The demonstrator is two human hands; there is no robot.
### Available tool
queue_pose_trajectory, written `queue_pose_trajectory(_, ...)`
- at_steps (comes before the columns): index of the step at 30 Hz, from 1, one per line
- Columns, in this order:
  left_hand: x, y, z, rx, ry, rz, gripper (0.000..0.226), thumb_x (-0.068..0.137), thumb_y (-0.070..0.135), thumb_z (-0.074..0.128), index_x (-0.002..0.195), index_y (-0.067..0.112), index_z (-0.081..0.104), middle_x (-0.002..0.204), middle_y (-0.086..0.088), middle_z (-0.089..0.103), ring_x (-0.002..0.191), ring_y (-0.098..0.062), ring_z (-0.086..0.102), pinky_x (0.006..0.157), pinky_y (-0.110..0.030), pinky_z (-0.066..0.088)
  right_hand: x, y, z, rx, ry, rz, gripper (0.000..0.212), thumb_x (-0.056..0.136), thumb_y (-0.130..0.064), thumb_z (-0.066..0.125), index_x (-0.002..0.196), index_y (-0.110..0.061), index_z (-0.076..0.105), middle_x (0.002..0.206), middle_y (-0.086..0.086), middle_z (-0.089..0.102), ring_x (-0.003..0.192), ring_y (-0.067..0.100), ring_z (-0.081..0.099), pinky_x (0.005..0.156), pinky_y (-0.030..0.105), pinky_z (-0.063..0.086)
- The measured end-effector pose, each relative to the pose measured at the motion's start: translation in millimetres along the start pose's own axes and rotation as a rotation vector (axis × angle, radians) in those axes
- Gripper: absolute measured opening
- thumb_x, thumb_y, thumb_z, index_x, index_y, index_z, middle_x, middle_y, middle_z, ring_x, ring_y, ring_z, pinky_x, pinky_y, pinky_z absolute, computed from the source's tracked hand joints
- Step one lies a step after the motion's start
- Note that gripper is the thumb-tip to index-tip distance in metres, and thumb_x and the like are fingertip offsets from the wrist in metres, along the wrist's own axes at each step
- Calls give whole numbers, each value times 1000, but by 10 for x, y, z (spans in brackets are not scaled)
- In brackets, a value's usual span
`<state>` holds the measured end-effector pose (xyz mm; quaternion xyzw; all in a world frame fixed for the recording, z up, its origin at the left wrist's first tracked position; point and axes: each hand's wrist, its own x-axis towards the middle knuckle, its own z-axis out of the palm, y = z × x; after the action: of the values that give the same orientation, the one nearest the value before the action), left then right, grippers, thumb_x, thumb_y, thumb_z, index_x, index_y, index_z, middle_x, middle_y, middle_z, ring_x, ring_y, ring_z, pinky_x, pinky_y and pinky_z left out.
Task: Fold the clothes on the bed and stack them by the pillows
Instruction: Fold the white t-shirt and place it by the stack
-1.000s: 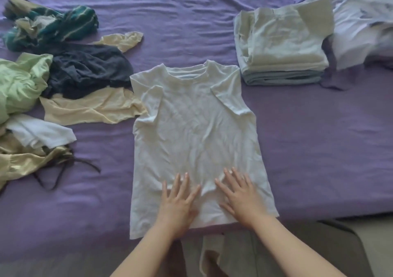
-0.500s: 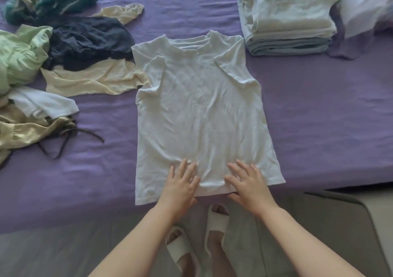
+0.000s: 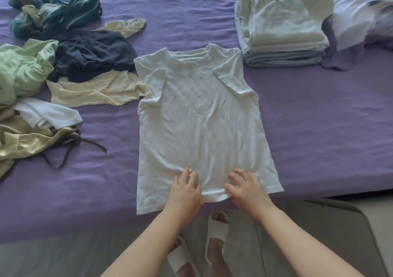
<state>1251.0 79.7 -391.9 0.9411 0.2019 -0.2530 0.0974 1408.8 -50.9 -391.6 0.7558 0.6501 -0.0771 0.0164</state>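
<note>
A white T-shirt [image 3: 200,115] lies flat on the purple bed [image 3: 319,128], neck away from me and both sleeves folded inward. Both hands are at its bottom hem, near the bed's front edge. My left hand [image 3: 187,188] rests on the cloth with its fingers close together, its thumb hidden. My right hand [image 3: 246,188] has bent fingers that bunch the fabric, with its thumb at the hem. A stack of folded pale clothes [image 3: 280,28] sits at the back right beside a pale pillow [image 3: 361,15].
Unfolded clothes lie in a heap at the left: a green top [image 3: 23,68], a dark navy garment [image 3: 91,53], a cream top [image 3: 95,89], a teal striped piece [image 3: 63,11] and an olive garment with dark cords [image 3: 32,140]. My feet in white slippers [image 3: 214,234] stand on the grey floor.
Both hands slid down the shirt to its hem. Their fingers went from spread flat to drawn together, and the right hand's fingers now curl into the cloth. The camera view shifted.
</note>
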Motion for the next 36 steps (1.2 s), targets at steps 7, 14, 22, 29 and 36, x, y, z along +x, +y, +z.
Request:
queue_pose_trajectory(7, 108, 93, -42, 3, -79, -49, 66, 90, 38, 53, 140, 0, 34, 151, -17, 14, 141, -42, 6, 109, -57, 17, 98, 158, 28, 84, -62, -111, 29, 42, -10, 85, 59, -18, 63, 67, -2, 61, 76, 23, 63, 59, 30, 49)
queue_pose_trajectory(14, 185, -86, -376, -2, -1, 64, 28, 77, 23, 63, 99, 7, 67, 120, -14, 54, 107, -34, 52, 78, -34, 51, 430, 426, -196, 281, -432, 16, 18, 87, -35, 52, 101, -26, 60, 106, -7, 61, 110, 19, 46, 80, 29, 28)
queue_pose_trajectory(22, 166, -17, -220, 41, -147, 27, 62, 82, 24, 57, 136, 2, 35, 147, -17, 18, 137, -37, 17, 105, -44, 29, 323, 250, -236, -3, -360, -191, 55, 36, -64, 74, 71, -23, 64, 77, -1, 61, 78, 20, 61, 66, 35, 49)
queue_pose_trajectory(29, 170, 33, -233, 77, -75, -25, 49, 84, 17, 49, 131, 1, 47, 147, -21, 29, 137, -40, 26, 110, -43, 30, 322, 279, -170, 27, -293, -186, 39, 34, -46, 75, 62, -21, 64, 73, -1, 61, 76, 22, 62, 65, 33, 50)
queue_pose_trajectory(36, 214, -138, -313, -246, -66, -82, 31, 90, 26, 49, 114, 15, 65, 140, -1, 39, 129, -23, 31, 100, -31, 33, 549, 481, -198, 541, -473, 104, 17, 79, -33, 59, 93, -25, 65, 95, -9, 64, 100, 14, 51, 81, 28, 28)
